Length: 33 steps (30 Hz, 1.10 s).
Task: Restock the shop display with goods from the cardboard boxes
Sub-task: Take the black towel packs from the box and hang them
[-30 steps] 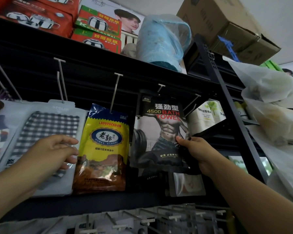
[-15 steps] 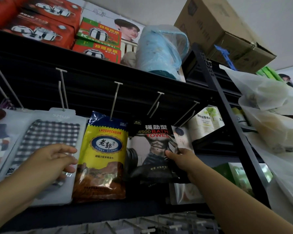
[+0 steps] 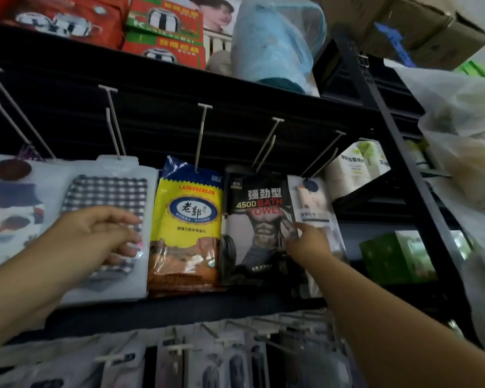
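A black shelving unit (image 3: 157, 88) fills most of the view, and a row of white pegs juts forward from its dark back panel. On its top board red and green cookware boxes (image 3: 163, 26) are stacked, with a blue bundle wrapped in clear plastic (image 3: 275, 43) beside them. A brown cardboard box (image 3: 420, 26) is seen on a second black rack (image 3: 398, 152) to the right, whose slanted upright crosses in front of rolls of paper (image 3: 353, 166) and a green carton (image 3: 395, 259). Pale plastic bags (image 3: 465, 130) crowd the right edge. Lower pegs with grey packets (image 3: 207, 359) are seen blurred at the bottom.

On the pegs, from left to right, a white packet with a checked cloth (image 3: 107, 219), a yellow packet (image 3: 188, 219), the black bath towel packet (image 3: 259, 228) and a clear white packet (image 3: 314, 208) are hung side by side. The bath towel packet is placed between the yellow and clear packets, under a peg (image 3: 269, 141); whether it is threaded on that peg cannot be told. It is black, printed with a muscled torso, Chinese characters and "450D BATH TOWEL".

The right hand (image 3: 308, 242) is raised at the packet's lower right edge, fingers hidden behind it, so its grip cannot be told. The left hand (image 3: 101, 233) is laid with relaxed fingers on the checked packet.
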Available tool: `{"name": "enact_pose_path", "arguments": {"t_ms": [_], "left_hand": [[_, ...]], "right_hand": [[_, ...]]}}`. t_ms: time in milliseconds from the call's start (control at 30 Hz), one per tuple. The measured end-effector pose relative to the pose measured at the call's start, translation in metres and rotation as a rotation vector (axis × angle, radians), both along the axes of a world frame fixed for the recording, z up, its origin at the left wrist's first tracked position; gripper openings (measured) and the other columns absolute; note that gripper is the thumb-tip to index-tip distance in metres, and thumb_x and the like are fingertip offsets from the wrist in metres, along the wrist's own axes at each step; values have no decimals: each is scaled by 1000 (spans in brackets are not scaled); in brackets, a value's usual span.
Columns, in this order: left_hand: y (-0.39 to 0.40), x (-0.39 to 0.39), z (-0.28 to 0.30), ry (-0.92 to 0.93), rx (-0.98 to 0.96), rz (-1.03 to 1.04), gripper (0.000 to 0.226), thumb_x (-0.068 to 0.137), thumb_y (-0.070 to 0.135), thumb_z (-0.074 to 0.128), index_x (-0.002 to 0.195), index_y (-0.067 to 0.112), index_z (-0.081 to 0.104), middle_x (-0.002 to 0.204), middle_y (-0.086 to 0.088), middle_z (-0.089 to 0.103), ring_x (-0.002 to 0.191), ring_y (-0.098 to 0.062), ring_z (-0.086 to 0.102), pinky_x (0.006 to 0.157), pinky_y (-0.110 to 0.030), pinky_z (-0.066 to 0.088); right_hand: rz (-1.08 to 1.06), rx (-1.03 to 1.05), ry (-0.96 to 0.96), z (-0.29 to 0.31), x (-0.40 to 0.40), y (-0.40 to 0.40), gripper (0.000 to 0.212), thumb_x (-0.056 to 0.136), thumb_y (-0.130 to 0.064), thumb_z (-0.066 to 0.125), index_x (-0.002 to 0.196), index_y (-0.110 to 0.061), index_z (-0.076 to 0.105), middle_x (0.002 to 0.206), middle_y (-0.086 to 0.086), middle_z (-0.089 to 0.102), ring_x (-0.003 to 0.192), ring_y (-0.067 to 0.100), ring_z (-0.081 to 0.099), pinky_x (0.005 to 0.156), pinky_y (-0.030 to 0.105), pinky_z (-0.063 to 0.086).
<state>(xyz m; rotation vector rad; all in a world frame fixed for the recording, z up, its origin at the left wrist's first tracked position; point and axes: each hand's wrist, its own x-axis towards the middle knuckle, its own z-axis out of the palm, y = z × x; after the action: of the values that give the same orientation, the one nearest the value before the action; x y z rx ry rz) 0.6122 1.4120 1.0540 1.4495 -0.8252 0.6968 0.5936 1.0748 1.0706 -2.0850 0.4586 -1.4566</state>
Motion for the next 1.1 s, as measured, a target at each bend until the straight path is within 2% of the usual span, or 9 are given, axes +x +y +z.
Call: {"name": "enact_pose_path", "arguments": {"t_ms": [67,133,267,400,467,600,767,967,1100], "left_hand": [[-7,-11,-6,-12,0,-48,16,87,-1,60,86,13,66,72,-11,72,75,-27,64,76,-39,50],[-17,-24,-13,-34,11,-95,14,88,3,61,87,16,67,73,-7,73,76,-22,65,76,-37,50],[-39,-50,-37,-69,6,-233,16,89,4,58,88,19,65,81,-9,71,71,-15,65,65,-26,52],[-59,-77,-81,-35,-25,-399,19,91,3,55,86,19,65,75,0,72,64,-10,64,57,-17,52],[-69,-89,-110,-16,-5,-478,21,92,2,53,88,19,64,74,2,72,62,-9,65,56,-18,52],[-96,-115,-191,112,87,-618,23,94,3,51,90,21,65,78,4,73,67,-9,66,59,-21,53],[-141,-154,-314,340,301,-720,22,94,6,53,90,25,64,78,8,71,70,-6,66,66,-24,51],[-169,-202,-465,660,597,-815,17,94,9,54,93,23,63,89,-6,69,74,-14,66,70,-30,54],[-168,-224,-555,822,820,-813,19,94,5,53,89,23,60,98,-15,66,65,-5,62,64,-20,48]], "right_hand": [[60,-30,-129,-6,-27,9,42,94,-27,56,135,-17,51,125,4,57,98,18,61,74,18,46],[169,-46,-212,-15,-62,22,36,94,-28,57,129,-17,54,108,-7,62,78,6,57,60,17,45],[275,-90,-243,-54,-123,46,27,91,-27,62,117,-22,57,88,-13,62,76,5,61,74,24,52],[330,-15,-237,-115,-175,58,22,91,-21,64,111,-25,59,87,-10,65,76,1,64,74,22,54],[322,6,-211,-152,-199,61,19,90,-14,63,105,-26,60,84,-9,65,72,-4,61,71,16,52],[260,98,-156,-239,-244,59,24,89,-9,64,100,-30,59,76,-14,67,75,2,61,68,20,53],[85,287,9,-360,-302,51,23,90,-12,65,106,-27,60,88,-4,67,85,15,64,80,35,53],[-148,600,172,-509,-377,57,28,88,-5,66,101,-29,60,80,-4,65,70,0,61,67,21,49],[-295,852,260,-607,-420,73,24,88,-7,66,102,-24,60,81,5,64,69,12,60,66,28,49]]}}
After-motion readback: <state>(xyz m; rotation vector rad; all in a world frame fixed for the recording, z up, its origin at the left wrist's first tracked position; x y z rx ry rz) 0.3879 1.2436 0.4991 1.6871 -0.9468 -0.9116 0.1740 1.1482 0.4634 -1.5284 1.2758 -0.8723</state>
